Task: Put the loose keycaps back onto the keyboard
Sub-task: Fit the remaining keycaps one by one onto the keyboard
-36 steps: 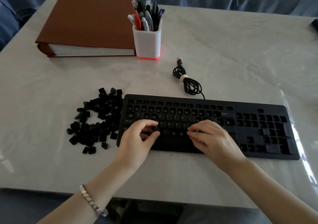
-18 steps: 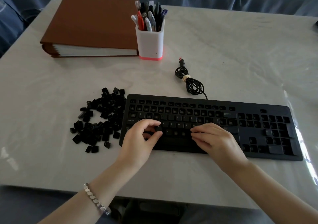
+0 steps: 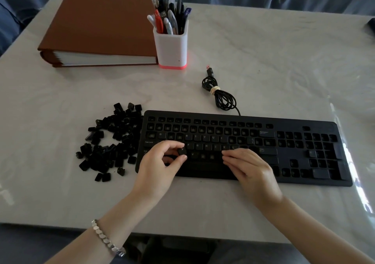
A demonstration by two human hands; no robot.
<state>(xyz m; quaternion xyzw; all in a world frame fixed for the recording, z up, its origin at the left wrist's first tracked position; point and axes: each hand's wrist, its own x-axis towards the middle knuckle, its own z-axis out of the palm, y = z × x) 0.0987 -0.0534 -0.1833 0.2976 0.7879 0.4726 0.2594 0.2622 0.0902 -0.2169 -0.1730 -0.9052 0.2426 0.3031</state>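
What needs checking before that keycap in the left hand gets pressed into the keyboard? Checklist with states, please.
1. Grip: the left hand pinches the keycap between thumb and forefinger. Ok.
2. Legend side up: a light legend shows on the cap's top. Ok.
3. Squared to the row: the cap looks turned corner-on to the rows of the keyboard. Not ok.
4. Empty socket beneath: hidden by cap and hand. Cannot tell.
5. Board steadied: the right hand rests on the lower rows, fingers flat. Ok.
6. Unpowered: the USB plug lies free, plugged into nothing. Ok.
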